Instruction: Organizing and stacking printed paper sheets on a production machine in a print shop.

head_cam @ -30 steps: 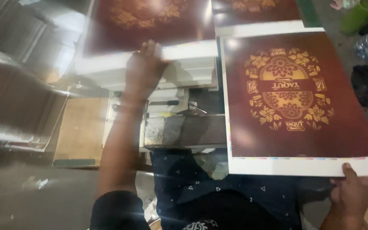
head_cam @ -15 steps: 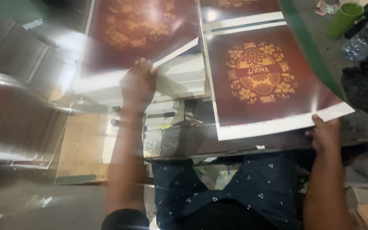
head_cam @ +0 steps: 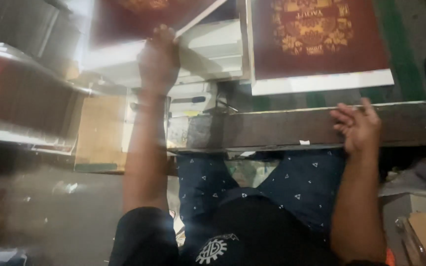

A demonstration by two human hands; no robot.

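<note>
Since half a second ago the right hand (head_cam: 355, 125) has let go of the printed sheet (head_cam: 316, 44), dark red with a gold ornament and white border, and drawn back to the dark table edge (head_cam: 292, 129), where it hovers with fingers loosely spread and holding nothing. That sheet now lies flat beyond the table edge, to its right end, apparently set down on a green surface (head_cam: 389, 74). The left hand (head_cam: 159, 59) reaches past the table edge on its left side, fingers curled over the near edge of the next red sheet (head_cam: 139, 19) atop a white paper stack (head_cam: 203, 54), seemingly gripping its lifted corner. Judging by this, one sheet is moved and another is just being taken; how many remain is unclear. Both sheets are cut off at the top, the stack's height is hidden, and the area left of the table edge is too blurred to read.
</note>
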